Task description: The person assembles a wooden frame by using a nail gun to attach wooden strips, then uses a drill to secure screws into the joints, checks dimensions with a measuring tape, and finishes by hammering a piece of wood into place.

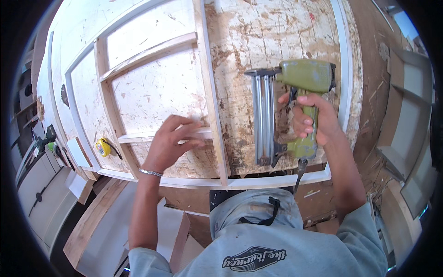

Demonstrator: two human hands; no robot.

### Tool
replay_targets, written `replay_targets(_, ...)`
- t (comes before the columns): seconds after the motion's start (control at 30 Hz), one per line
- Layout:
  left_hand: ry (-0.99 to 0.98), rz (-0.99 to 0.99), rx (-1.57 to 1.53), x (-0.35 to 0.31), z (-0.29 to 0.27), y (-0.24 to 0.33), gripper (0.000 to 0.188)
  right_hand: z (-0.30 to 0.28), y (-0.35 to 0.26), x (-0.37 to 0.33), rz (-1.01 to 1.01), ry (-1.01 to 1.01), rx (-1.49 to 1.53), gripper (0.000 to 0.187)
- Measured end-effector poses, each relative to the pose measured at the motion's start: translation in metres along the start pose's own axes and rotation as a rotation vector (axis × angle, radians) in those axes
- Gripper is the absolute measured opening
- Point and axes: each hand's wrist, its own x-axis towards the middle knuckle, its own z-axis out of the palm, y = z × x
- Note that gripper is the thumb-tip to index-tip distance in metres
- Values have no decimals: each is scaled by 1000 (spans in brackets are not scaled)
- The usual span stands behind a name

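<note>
1 yellow tape measure (102, 147) lies by the near left corner of the worn table (272, 27). 1 toothed saw blade (64, 95) sits farther up the left edge. Beyond the right edge: 1 open white cabinet (412, 108) and floor (372, 94) strewn with wood scraps.

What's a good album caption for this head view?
Right hand gripping an olive-green nail gun, left hand over a pale rectangular wooden frame.
</note>
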Motion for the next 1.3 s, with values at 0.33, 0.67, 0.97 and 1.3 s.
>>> replay_targets(0.33,482,116,241,154,-43,-54,35,24,-59,75,-81,-106,-74,36)
replay_targets(0.67,467,95,196,157,-47,-45,25,29,-62,91,-34,-48,-78,38)
replay_targets(0.97,451,60,219,155,-46,-38,23,42,-67,92,-28,-65,-120,37)
replay_targets(1.3,400,46,194,150,-49,-37,22,43,-65,96,-28,-78,-127,37)
